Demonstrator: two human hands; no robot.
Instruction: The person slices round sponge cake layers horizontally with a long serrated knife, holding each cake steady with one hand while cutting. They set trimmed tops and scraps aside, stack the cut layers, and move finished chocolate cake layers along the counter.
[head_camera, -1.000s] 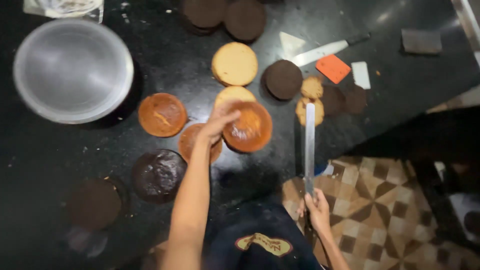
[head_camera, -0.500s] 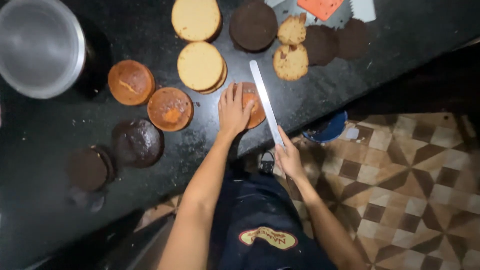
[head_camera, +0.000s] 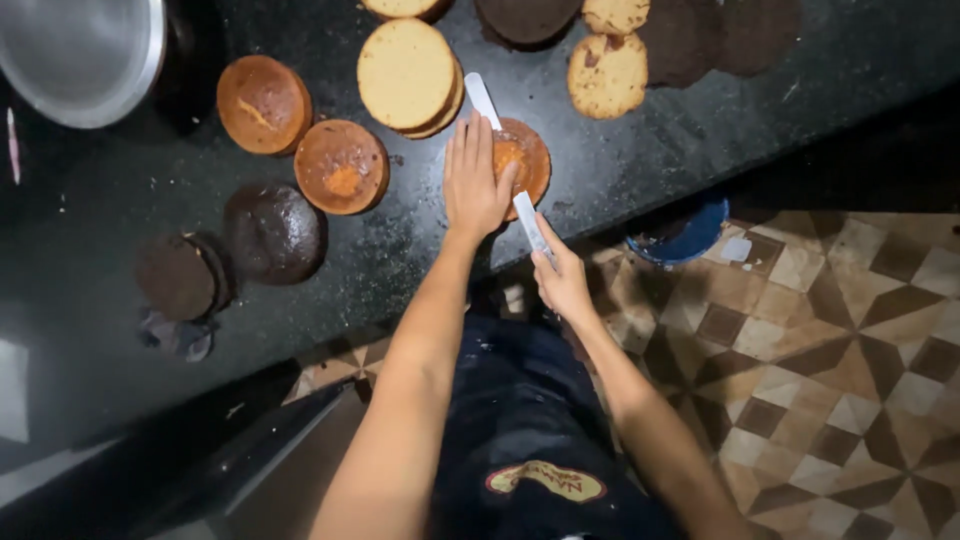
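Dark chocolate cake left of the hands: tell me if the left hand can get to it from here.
Probably yes. The left hand lies flat on the orange cake; bare counter separates it from the dark chocolate cake.

Round orange-brown sponge cake (head_camera: 525, 160) lies flat on the black counter, near its front edge, partly covered by a flat palm at its 9 o'clock side. Long pale-bladed knife (head_camera: 505, 165) runs horizontally through the cake, tip emerging at 11 o'clock, handle end at 5 o'clock.
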